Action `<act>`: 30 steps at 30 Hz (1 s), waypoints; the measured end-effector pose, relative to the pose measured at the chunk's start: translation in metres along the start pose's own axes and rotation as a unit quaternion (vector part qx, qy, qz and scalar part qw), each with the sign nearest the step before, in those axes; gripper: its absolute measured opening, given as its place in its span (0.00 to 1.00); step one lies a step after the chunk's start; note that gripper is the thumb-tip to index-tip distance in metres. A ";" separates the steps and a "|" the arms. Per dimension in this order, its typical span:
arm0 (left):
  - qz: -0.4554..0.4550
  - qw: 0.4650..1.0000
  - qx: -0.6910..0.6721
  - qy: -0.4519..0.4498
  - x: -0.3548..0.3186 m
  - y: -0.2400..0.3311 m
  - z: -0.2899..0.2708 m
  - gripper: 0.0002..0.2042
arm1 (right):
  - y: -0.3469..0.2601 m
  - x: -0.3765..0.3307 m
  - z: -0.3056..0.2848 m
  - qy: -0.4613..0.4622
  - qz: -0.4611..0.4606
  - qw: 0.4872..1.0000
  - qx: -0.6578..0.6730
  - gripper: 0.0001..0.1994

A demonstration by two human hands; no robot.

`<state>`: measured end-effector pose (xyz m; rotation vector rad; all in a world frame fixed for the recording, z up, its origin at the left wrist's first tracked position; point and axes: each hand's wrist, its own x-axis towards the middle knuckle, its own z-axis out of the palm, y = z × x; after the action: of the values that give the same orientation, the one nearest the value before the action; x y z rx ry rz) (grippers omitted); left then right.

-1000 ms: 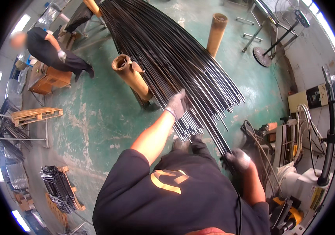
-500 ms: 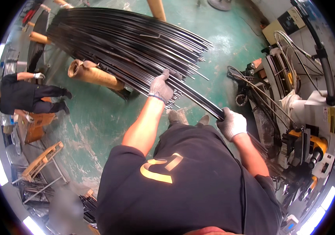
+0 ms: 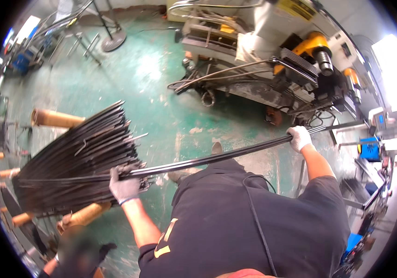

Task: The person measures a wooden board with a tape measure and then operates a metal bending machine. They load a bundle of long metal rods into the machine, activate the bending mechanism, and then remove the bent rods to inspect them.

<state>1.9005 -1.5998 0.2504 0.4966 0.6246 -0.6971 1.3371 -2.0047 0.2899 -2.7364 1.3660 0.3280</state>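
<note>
A few long, thin black metal rods run side by side across the front of my body, from the pile at the left to beyond my right hand. My left hand, in a greyish work glove, is closed round them beside the ends of the pile. Further along, my right hand, also gloved, grips the same rods with the fingers wrapped over them. A large pile of similar black rods fans out at the left, with a small bent piece lying on top. The left ends of the held rods blend into the pile.
Brown cylindrical rolls lie under the pile. A machine with a yellow motor and cables stands at the far right, against the wall. A round stand base rests on the green floor. Another person is at the lower left.
My body and view have turned to the right. The held rods now lie more level across me, and my hands are farther apart. The pile appears further left.
</note>
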 end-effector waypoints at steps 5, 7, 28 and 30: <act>0.027 0.986 0.026 -0.161 0.014 0.025 0.055 0.07 | 0.154 -0.083 0.079 0.142 0.307 0.939 -0.067 0.19; 0.037 0.973 0.080 -0.212 0.003 -0.017 0.110 0.06 | 0.177 -0.083 0.133 0.228 0.590 0.774 -0.022 0.23; -0.086 0.818 0.296 -0.486 0.122 -0.335 0.400 0.12 | 0.228 0.099 -0.013 0.501 0.301 0.100 0.805 0.10; -0.103 0.844 0.312 -0.424 0.154 -0.361 0.396 0.13 | 0.232 0.120 -0.020 0.480 0.347 0.122 0.796 0.10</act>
<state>1.8765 -2.1474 0.3526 0.6516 -0.4256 -1.2315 1.2253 -2.2414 0.2915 0.0515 1.1397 -1.8583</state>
